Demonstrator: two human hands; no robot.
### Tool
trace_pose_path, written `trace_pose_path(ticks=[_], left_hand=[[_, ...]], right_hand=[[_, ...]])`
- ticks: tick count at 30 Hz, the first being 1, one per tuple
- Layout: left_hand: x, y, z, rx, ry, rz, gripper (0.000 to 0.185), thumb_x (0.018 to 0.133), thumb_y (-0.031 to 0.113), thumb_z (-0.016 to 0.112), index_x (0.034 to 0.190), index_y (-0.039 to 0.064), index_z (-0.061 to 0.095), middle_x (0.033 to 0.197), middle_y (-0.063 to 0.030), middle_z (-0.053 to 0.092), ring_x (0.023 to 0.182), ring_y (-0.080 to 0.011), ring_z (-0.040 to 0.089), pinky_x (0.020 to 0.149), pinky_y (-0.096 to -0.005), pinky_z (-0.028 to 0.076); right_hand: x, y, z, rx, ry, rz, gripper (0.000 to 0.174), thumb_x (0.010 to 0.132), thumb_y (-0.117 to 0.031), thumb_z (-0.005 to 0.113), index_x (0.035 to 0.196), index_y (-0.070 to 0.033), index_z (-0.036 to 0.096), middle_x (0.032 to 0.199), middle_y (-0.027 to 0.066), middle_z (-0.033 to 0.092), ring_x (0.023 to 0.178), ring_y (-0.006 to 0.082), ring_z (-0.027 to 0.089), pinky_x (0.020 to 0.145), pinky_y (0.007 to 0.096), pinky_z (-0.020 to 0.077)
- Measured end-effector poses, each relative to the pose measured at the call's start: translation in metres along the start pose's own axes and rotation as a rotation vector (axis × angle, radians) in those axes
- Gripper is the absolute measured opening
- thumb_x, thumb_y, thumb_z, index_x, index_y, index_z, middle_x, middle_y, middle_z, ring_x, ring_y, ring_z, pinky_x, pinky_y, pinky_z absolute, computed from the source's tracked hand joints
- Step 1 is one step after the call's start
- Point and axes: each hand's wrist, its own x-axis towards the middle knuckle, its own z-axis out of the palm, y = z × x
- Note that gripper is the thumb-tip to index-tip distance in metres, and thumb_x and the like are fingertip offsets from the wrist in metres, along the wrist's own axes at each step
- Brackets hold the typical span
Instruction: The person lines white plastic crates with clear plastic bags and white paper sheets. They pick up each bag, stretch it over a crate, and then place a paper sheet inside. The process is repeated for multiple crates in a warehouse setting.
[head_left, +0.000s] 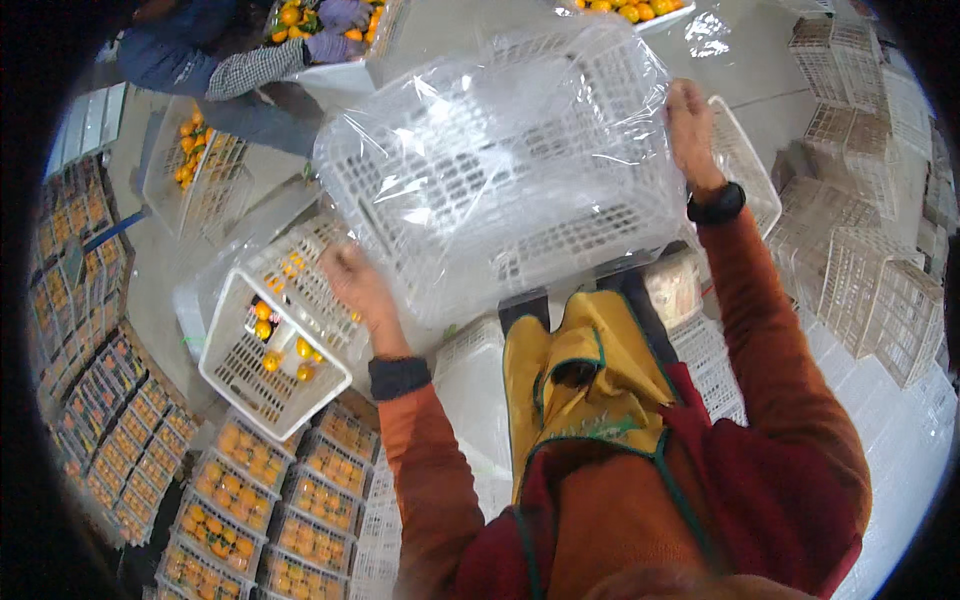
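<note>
A large white plastic crate (570, 238) with slotted walls stands before me, covered by a clear plastic film (450, 120) that is creased and shiny. My right hand (691, 135) has its fingers curled around the film at the crate's right side. At the near left side, my left hand (354, 281) is blurred, its fingers bent at the film's edge. Just beyond that hand, a second white crate (236, 356) holds a few orange citrus fruits (262, 328).
A co-worker's gloved hand (337, 45) is over a box of citrus (292, 30) at upper left. Clear-topped packs of fruit (225, 502) are stacked at lower left. Another fruit crate (169, 199) stands at left. Slatted crates (862, 285) line the right.
</note>
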Motion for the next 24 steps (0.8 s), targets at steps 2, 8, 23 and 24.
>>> trace_pose_path(ticks=[2, 8, 23, 24], left_hand=[[0.002, 0.004, 0.002, -0.028, -0.07, -0.022, 0.008, 0.084, -0.001, 0.049, 0.078, 0.005, 0.048, 0.073, 0.0008, 0.046, 0.064, -0.0077, 0.043, 0.058, -0.0211, 0.039], [0.004, 0.011, 0.003, 0.027, -0.123, -0.169, 0.004, 0.087, 0.004, 0.05, 0.082, 0.005, 0.049, 0.073, 0.0003, 0.047, 0.062, -0.0079, 0.044, 0.055, -0.0223, 0.04], [-0.02, -0.034, 0.001, 0.258, -0.102, 0.041, 0.025, 0.089, 0.02, 0.053, 0.094, -0.004, 0.05, 0.082, -0.0062, 0.051, 0.074, -0.0162, 0.047, 0.068, -0.0296, 0.042], [-0.025, -0.035, 0.0, 0.246, -0.141, -0.018, 0.027, 0.089, 0.022, 0.054, 0.095, -0.004, 0.051, 0.082, -0.007, 0.052, 0.074, -0.0167, 0.048, 0.068, -0.0296, 0.042]], right_hand=[[0.002, 0.002, -0.001, -0.29, -0.097, -0.031, 0.021, 0.09, -0.019, 0.049, 0.088, 0.001, 0.057, 0.069, 0.0046, 0.056, 0.067, 0.012, 0.051, 0.061, 0.0278, 0.0425], [0.001, -0.007, -0.015, -0.4, -0.04, -0.148, 0.022, 0.09, -0.019, 0.047, 0.086, 0.001, 0.056, 0.063, 0.0061, 0.053, 0.059, 0.0124, 0.048, 0.056, 0.0298, 0.0408], [-0.014, 0.017, -0.053, -0.103, -0.22, 0.318, 0.041, 0.089, -0.046, 0.047, 0.073, -0.01, 0.055, 0.057, -0.0048, 0.042, 0.05, 0.0069, 0.037, 0.047, 0.0219, 0.0305], [-0.022, 0.022, -0.058, -0.073, -0.322, 0.332, 0.042, 0.089, -0.049, 0.046, 0.073, -0.012, 0.055, 0.056, -0.0054, 0.04, 0.049, 0.0072, 0.035, 0.047, 0.0213, 0.0292]])
